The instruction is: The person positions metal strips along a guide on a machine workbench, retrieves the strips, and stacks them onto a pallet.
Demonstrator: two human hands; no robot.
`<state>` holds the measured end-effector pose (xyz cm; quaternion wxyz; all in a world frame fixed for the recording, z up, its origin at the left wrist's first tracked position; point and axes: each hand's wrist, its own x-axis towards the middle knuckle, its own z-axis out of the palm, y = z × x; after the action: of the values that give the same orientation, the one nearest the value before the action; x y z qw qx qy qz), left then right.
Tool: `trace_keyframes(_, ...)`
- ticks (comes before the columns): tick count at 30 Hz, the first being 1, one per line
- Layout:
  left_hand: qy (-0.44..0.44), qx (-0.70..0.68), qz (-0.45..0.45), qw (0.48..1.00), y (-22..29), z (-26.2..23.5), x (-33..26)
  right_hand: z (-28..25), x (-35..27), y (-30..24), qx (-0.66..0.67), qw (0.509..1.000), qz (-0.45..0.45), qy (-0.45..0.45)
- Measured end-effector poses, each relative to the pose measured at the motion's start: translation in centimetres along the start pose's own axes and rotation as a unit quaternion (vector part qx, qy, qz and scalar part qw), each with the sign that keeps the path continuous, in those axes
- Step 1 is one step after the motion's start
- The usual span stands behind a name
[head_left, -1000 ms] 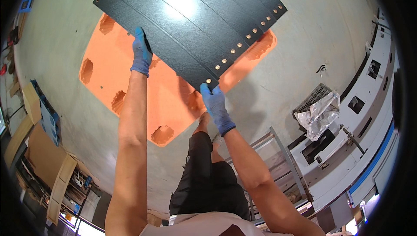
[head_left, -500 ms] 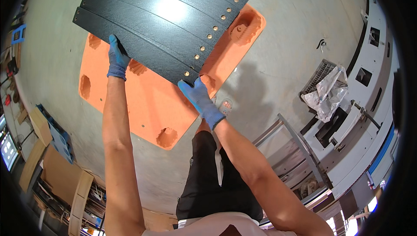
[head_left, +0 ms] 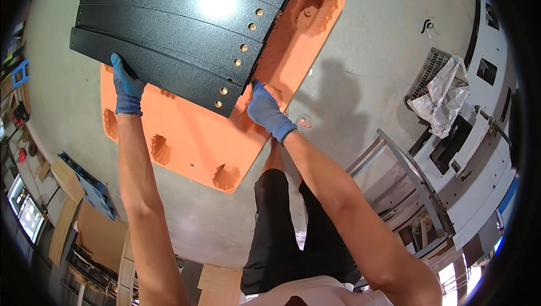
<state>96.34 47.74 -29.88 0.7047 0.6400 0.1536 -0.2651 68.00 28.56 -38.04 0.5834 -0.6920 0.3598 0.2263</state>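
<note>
While the left hand [head_left: 128, 88] pinches black panels [head_left: 169, 30], the right hand [head_left: 267, 109], grip unclear, has rounded their corner [head_left: 225, 109]

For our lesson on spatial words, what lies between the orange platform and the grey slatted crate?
Grey floor, partly darkened by a shadow, shows there in the head view.

One head-worn fisheye, the left of a side-by-side pair, looks steeply down at the gloved hands [head_left: 268, 110], close over the forearms [head_left: 138, 165] and farther from the floor [head_left: 389, 30]; straight edges bend toward the dark rim, where the long white panel [head_left: 490, 171] at right looks curved, probably by the lens
</note>
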Motion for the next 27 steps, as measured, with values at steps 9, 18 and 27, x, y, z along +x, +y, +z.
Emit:
trace_keyframes(9, -0.057, 0.200, 0.099, 0.973, 0.1, -4.3, 1.5, 1.2, 3.3, 3.2, -0.085, 0.995, -0.025, 0.039)
trace_keyframes(18, 0.000, 0.088, 0.037, 0.995, 1.7, -2.7, -0.2, 3.1, 9.2, 6.0, -0.092, 0.990, -0.105, -0.006)
trace_keyframes(27, -0.055, 0.232, 0.129, 0.963, -0.2, -1.7, 0.9, 1.1, 9.7, 4.9, -0.205, 0.978, -0.035, 0.018)
